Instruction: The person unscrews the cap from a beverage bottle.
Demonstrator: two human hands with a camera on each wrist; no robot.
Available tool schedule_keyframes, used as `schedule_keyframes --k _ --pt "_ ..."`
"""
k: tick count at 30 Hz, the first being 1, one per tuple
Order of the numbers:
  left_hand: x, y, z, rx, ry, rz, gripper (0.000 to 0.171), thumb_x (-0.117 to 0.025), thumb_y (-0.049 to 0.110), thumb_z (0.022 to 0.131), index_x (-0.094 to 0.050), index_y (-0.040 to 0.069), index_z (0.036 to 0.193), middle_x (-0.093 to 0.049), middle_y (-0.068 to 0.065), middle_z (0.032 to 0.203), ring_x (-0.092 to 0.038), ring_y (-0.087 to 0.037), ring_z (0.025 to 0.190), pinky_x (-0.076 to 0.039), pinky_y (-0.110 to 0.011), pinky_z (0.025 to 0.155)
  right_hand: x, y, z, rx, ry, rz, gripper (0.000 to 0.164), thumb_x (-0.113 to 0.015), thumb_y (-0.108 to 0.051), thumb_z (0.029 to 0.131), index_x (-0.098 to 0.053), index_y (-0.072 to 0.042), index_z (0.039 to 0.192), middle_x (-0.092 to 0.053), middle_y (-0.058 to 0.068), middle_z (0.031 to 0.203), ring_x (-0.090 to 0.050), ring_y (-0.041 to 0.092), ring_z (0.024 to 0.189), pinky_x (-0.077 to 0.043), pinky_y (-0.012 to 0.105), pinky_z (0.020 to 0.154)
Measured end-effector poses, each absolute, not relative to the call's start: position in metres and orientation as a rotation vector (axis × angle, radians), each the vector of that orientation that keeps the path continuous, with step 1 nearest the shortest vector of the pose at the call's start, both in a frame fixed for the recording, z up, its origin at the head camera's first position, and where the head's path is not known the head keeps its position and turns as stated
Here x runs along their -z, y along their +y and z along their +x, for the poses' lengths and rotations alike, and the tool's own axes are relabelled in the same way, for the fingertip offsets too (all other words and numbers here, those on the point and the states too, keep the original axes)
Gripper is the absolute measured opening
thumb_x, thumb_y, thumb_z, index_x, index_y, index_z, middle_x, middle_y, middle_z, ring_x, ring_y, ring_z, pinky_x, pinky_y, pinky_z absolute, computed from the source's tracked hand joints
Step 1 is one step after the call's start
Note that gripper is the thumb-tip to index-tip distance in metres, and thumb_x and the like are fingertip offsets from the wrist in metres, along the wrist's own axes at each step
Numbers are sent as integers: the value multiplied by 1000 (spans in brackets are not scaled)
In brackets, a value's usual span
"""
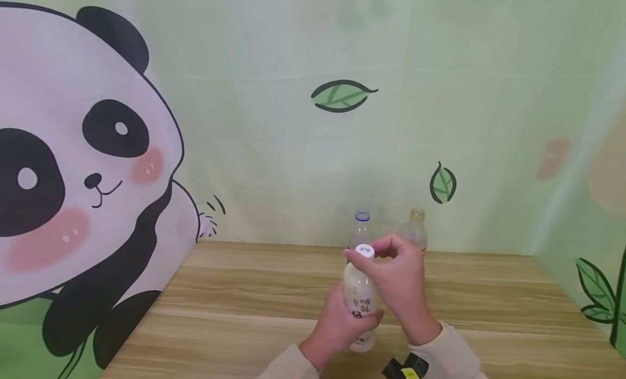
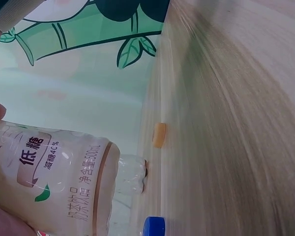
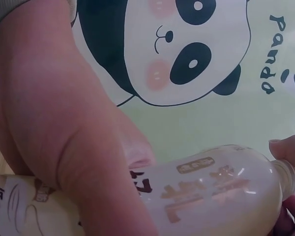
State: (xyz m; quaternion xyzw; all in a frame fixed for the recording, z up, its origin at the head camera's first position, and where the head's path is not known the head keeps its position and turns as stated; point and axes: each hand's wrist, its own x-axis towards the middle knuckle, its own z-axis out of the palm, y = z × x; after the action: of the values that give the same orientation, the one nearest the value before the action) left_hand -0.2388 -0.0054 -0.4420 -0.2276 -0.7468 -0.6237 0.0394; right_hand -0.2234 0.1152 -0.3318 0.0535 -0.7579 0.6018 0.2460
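A milk tea bottle (image 1: pixel 361 297) with a white cap (image 1: pixel 364 251) is held upright over the wooden table in the head view. Around its body wraps my left hand (image 1: pixel 337 316), thumb across the front. My right hand (image 1: pixel 398 275) pinches the white cap between thumb and fingers. The right wrist view shows the pale bottle (image 3: pixel 211 191) lying across the picture, with right fingers (image 3: pixel 291 150) at its neck. In the left wrist view the bottle's lower part (image 2: pixel 64 172) carries a printed label; its top is out of frame there.
Behind my hands, near the back wall, stand a clear bottle with a blue ring (image 1: pixel 362 229) and another with a yellow ring (image 1: pixel 415 232). An orange cap (image 2: pixel 160 135) and a blue cap (image 2: pixel 154 226) lie on the table (image 1: pixel 235 308). A panda-print backdrop (image 1: pixel 244 123) closes off the back.
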Motion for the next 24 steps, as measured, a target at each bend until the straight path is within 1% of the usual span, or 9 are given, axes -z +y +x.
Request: schedule_keyframes --k 4,8,12,16,19,24 --pt "442 -6 -239 1924 -2282 -698 44 -83 15 79 -59 16 116 -70 1 97 -67 -8 82 -58 -27 78 330 118 -224 -1663 -2122 152 39 -96 -30 69 -69 -6 85 -69 5 85 -60 19 79 -52 25 65" --pt "442 -7 -239 1920 -2271 -693 43 -83 14 78 -59 14 114 -70 0 94 -67 -7 80 -58 -27 77 328 122 -224 -1665 -2188 182 37 -95 -33 72 -71 -8 87 -69 4 88 -62 20 84 -53 27 74" --pt "441 -7 -239 1914 -2266 -682 42 -84 14 77 -59 12 112 -69 -1 91 -66 -7 78 -58 -27 76 327 126 -226 -1660 -2235 251 34 -93 -35 74 -74 -11 91 -72 3 93 -62 21 91 -50 32 85" --pt "441 -8 -238 1915 -2264 -676 42 -84 13 77 -59 12 111 -69 -2 92 -66 -7 79 -58 -28 77 328 130 -229 -1641 -2255 350 28 -90 -31 78 -77 -13 95 -75 1 96 -63 20 93 -47 35 91" --pt "441 -8 -238 1924 -2262 -679 42 -84 13 77 -59 13 111 -69 -2 93 -67 -8 80 -58 -28 77 329 133 -232 -1631 -2263 422 24 -87 -27 82 -78 -12 99 -76 1 96 -64 19 92 -48 34 91" --pt "440 -9 -239 1925 -2275 -674 42 -84 14 77 -60 15 112 -70 0 94 -68 -8 80 -59 -28 78 329 135 -232 -1639 -2309 476 25 -82 -27 87 -78 -14 107 -75 3 98 -65 21 93 -51 33 87"
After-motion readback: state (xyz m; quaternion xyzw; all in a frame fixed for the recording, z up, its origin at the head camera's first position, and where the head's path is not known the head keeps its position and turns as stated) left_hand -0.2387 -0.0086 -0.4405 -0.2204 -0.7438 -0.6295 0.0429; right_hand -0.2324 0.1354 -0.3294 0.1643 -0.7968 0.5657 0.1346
